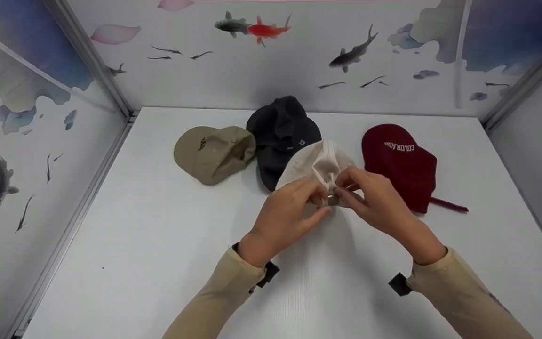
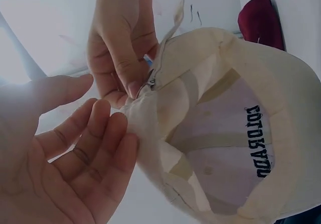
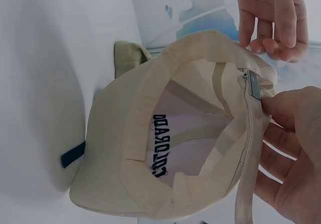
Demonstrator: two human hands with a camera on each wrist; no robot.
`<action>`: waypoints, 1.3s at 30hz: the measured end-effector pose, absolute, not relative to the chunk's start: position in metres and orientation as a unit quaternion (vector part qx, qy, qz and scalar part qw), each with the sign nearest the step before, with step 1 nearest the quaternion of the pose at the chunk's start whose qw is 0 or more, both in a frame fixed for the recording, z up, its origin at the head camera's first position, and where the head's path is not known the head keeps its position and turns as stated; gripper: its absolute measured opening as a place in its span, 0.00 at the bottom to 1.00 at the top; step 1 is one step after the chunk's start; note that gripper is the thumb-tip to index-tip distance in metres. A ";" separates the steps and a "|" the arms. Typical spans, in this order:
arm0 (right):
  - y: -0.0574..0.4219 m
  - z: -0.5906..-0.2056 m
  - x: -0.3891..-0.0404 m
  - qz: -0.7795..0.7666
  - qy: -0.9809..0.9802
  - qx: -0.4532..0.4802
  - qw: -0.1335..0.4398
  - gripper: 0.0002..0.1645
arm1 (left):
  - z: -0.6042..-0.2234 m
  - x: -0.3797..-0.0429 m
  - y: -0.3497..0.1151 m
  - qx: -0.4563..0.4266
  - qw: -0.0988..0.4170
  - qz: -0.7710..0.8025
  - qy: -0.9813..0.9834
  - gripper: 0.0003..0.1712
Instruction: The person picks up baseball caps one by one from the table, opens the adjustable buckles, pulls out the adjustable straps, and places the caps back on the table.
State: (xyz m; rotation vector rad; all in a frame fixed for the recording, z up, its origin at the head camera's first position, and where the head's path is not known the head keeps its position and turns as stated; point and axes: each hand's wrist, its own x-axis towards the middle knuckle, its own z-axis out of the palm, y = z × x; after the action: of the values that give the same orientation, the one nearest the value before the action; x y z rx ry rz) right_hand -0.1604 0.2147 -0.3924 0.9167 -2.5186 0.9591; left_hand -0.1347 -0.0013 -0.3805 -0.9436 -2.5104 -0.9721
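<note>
An off-white baseball cap [image 1: 298,165] is held up by its back, and in the right wrist view its hollow inside shows dark stitched lettering [image 3: 160,143]. At the cap's metal buckle [image 3: 255,85], my right hand [image 1: 381,200] pinches the back strap between thumb and fingers. The strap's loose end [image 3: 245,194] hangs past the buckle. My left hand [image 1: 286,214] is on the other side of the buckle. In the left wrist view its relaxed fingertips [image 2: 120,128] touch the cap's back edge, while the thumb stands apart from them.
Behind the off-white cap, a dark navy cap [image 1: 278,127] lies on the white table [image 1: 134,235]. An olive cap [image 1: 214,150] is to its left. On the right lies a maroon cap [image 1: 400,165] with its strap [image 1: 450,204] sticking out. Fish-printed panels [image 1: 299,61] enclose the table.
</note>
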 end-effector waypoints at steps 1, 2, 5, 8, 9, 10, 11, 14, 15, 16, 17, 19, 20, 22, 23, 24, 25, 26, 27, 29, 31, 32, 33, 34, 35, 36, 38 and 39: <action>0.214 -0.393 -0.161 0.337 -0.874 0.318 0.145 0.10 | -0.383 -0.135 -0.001 -0.322 0.145 -0.334 -0.874 0.12; 0.213 -0.393 -0.161 0.341 -0.873 0.318 0.144 0.10 | -0.384 -0.136 0.000 -0.317 0.146 -0.332 -0.876 0.13; 0.212 -0.393 -0.161 0.352 -0.871 0.314 0.141 0.09 | -0.390 -0.138 0.003 -0.304 0.149 -0.329 -0.882 0.15; 0.212 -0.394 -0.160 0.366 -0.870 0.301 0.137 0.09 | -0.396 -0.139 0.006 -0.291 0.154 -0.329 -0.885 0.16; 0.211 -0.394 -0.160 0.371 -0.870 0.296 0.134 0.09 | -0.398 -0.140 0.007 -0.286 0.155 -0.329 -0.887 0.17; 0.211 -0.394 -0.159 0.377 -0.870 0.290 0.130 0.09 | -0.399 -0.140 0.008 -0.281 0.158 -0.330 -0.887 0.17; 0.210 -0.395 -0.159 0.385 -0.869 0.284 0.126 0.09 | -0.401 -0.141 0.010 -0.277 0.162 -0.329 -0.888 0.18; 0.208 -0.396 -0.158 0.409 -0.866 0.263 0.117 0.09 | -0.405 -0.142 0.014 -0.266 0.171 -0.329 -0.890 0.20; 0.207 -0.397 -0.158 0.420 -0.863 0.257 0.115 0.08 | -0.407 -0.142 0.015 -0.262 0.173 -0.332 -0.889 0.21; 0.206 -0.397 -0.158 0.431 -0.859 0.251 0.114 0.08 | -0.408 -0.143 0.016 -0.259 0.175 -0.335 -0.889 0.21; 0.206 -0.398 -0.158 0.442 -0.855 0.246 0.112 0.08 | -0.409 -0.143 0.018 -0.255 0.176 -0.338 -0.888 0.21; 0.204 -0.400 -0.157 0.467 -0.845 0.237 0.106 0.07 | -0.411 -0.144 0.019 -0.249 0.179 -0.346 -0.887 0.20; 0.203 -0.401 -0.157 0.479 -0.840 0.233 0.102 0.07 | -0.412 -0.144 0.020 -0.246 0.180 -0.352 -0.885 0.20; 0.203 -0.402 -0.156 0.504 -0.828 0.228 0.089 0.07 | -0.413 -0.145 0.020 -0.243 0.182 -0.360 -0.882 0.19; 0.203 -0.402 -0.155 0.516 -0.822 0.226 0.081 0.08 | -0.413 -0.145 0.020 -0.242 0.183 -0.364 -0.881 0.19; 0.203 -0.403 -0.155 0.529 -0.815 0.224 0.069 0.08 | -0.413 -0.146 0.020 -0.241 0.184 -0.368 -0.879 0.18; 0.204 -0.403 -0.155 0.544 -0.807 0.224 0.055 0.10 | -0.413 -0.146 0.019 -0.240 0.184 -0.370 -0.878 0.18; 0.204 -0.404 -0.154 0.555 -0.800 0.224 0.041 0.12 | -0.412 -0.146 0.019 -0.240 0.184 -0.372 -0.877 0.18; 0.205 -0.404 -0.154 0.563 -0.795 0.225 0.027 0.14 | -0.412 -0.146 0.018 -0.240 0.184 -0.374 -0.877 0.18; 0.207 -0.405 -0.153 0.572 -0.788 0.228 0.006 0.18 | -0.412 -0.147 0.016 -0.239 0.183 -0.378 -0.876 0.18; 0.208 -0.406 -0.153 0.573 -0.785 0.235 0.000 0.21 | -0.412 -0.147 0.016 -0.239 0.182 -0.379 -0.875 0.17; 0.208 -0.407 -0.152 0.569 -0.787 0.238 0.003 0.22 | -0.412 -0.147 0.015 -0.238 0.181 -0.379 -0.875 0.17; 0.208 -0.408 -0.152 0.567 -0.788 0.239 0.008 0.22 | -0.413 -0.147 0.015 -0.238 0.181 -0.379 -0.876 0.17; 0.208 -0.408 -0.152 0.567 -0.787 0.241 0.013 0.22 | -0.413 -0.148 0.015 -0.237 0.180 -0.379 -0.876 0.17; 0.207 -0.408 -0.152 0.568 -0.787 0.242 0.018 0.22 | -0.413 -0.148 0.015 -0.236 0.180 -0.378 -0.877 0.17; 0.206 -0.408 -0.152 0.572 -0.785 0.239 0.022 0.21 | -0.413 -0.147 0.016 -0.235 0.180 -0.377 -0.878 0.17; 0.205 -0.409 -0.152 0.581 -0.780 0.231 0.027 0.20 | -0.413 -0.148 0.016 -0.234 0.182 -0.375 -0.878 0.16; 0.204 -0.409 -0.152 0.585 -0.778 0.227 0.031 0.19 | -0.413 -0.148 0.017 -0.234 0.182 -0.374 -0.879 0.16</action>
State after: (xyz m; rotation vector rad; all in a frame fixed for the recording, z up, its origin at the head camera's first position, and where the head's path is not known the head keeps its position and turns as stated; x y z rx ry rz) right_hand -0.1516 0.2045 -0.4088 0.7004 -2.3968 1.8025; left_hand -0.1475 0.0170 -0.4128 -0.6604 -2.4795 -1.0567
